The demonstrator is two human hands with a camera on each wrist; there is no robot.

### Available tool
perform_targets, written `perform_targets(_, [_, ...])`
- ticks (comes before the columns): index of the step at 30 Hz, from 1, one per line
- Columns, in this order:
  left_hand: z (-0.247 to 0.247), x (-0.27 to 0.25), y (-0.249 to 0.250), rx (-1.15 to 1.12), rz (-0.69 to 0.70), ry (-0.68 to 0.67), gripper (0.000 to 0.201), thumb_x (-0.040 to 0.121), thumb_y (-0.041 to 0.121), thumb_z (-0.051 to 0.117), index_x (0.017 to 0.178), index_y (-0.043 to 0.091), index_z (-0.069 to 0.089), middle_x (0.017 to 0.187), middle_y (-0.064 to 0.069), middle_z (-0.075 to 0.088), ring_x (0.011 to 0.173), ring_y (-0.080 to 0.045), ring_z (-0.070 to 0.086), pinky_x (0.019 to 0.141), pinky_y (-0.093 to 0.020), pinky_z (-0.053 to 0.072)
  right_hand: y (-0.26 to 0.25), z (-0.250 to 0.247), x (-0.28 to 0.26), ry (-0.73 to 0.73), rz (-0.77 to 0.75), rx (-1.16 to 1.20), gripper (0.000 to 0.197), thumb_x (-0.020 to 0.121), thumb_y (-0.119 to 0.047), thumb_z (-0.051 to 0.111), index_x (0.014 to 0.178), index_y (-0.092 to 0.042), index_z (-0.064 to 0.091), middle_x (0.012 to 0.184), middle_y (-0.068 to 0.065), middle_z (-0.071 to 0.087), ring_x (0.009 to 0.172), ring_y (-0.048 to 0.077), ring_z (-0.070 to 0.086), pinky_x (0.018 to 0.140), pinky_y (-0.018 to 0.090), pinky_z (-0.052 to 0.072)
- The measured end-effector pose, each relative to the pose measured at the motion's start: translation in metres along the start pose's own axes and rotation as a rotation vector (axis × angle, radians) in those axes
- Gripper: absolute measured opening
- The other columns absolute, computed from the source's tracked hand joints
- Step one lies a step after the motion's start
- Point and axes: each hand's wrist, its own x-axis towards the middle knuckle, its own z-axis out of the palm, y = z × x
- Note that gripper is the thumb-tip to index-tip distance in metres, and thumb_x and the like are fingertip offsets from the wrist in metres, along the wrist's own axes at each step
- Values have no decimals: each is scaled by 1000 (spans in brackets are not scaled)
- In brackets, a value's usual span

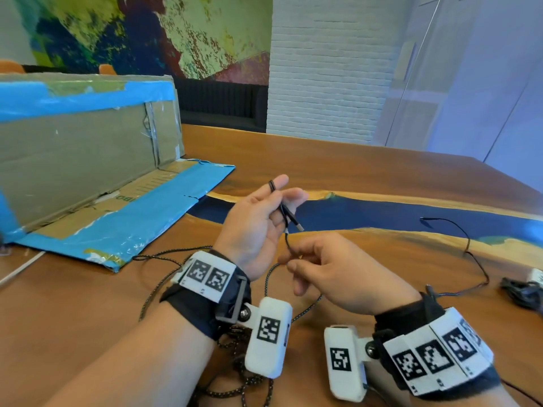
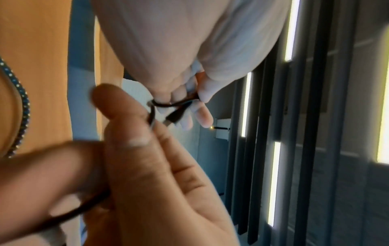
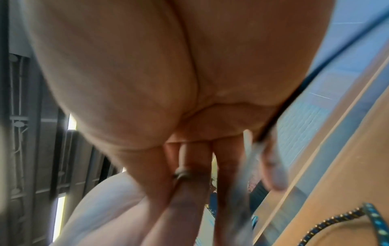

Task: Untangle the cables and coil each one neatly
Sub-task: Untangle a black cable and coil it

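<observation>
My left hand [image 1: 280, 198] is raised palm-up over the table, with a thin black cable [image 1: 287, 239] looped round its index finger and gripped. The cable's metal-tipped plug [image 1: 297, 225] sticks out below the thumb; in the left wrist view the plug [image 2: 170, 121] hangs between both hands. Just below, my right hand [image 1: 289, 259] pinches the same cable between thumb and fingertips. A braided cable [image 1: 266, 282] drops from near those fingertips to a loose heap [image 1: 235, 365] under my left wrist. The right wrist view is blurred.
A second thin black cable [image 1: 470, 245] snakes across the wooden table [image 1: 367, 171] on the right. A dark bundle [image 1: 521, 290] lies at the right edge. An opened cardboard box [image 1: 88, 148] with blue tape stands at the left.
</observation>
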Motion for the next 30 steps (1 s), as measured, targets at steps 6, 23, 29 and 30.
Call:
perform_targets(6, [-9, 8, 0, 263, 79, 70, 36, 110, 9, 39, 144, 12, 51, 109, -9, 77, 117, -15, 69, 115, -37, 39, -3, -2, -7, -20, 13, 71, 10, 101, -15, 59, 98, -18, 69, 85, 2, 77, 71, 24, 72, 72, 40, 60])
perform_targets(23, [-7, -15, 14, 650, -282, -382, 42, 100, 37, 56, 67, 11, 60, 50, 3, 16, 46, -18, 12, 53, -29, 34, 9, -41, -20, 404, -79, 295, 11, 82, -9, 82, 93, -9, 81, 77, 4, 78, 57, -1, 65, 58, 11, 47])
perform_targets(29, [-13, -4, 30, 10, -295, -233, 38, 99, 37, 48, 69, 16, 59, 57, 8, 14, 42, -10, 14, 49, -22, 39, 19, -39, -14, 472, -58, 276, 21, 99, -6, 64, 86, -9, 81, 76, -1, 76, 60, -9, 62, 58, 5, 43])
perform_targets(30, [-14, -3, 30, -102, -286, -236, 40, 103, 35, 44, 76, 14, 64, 57, 9, 17, 41, -9, 19, 52, -21, 42, 18, -36, -13, 465, -62, 264, 28, 100, -8, 62, 80, -15, 80, 76, 2, 76, 69, -9, 66, 65, 5, 44])
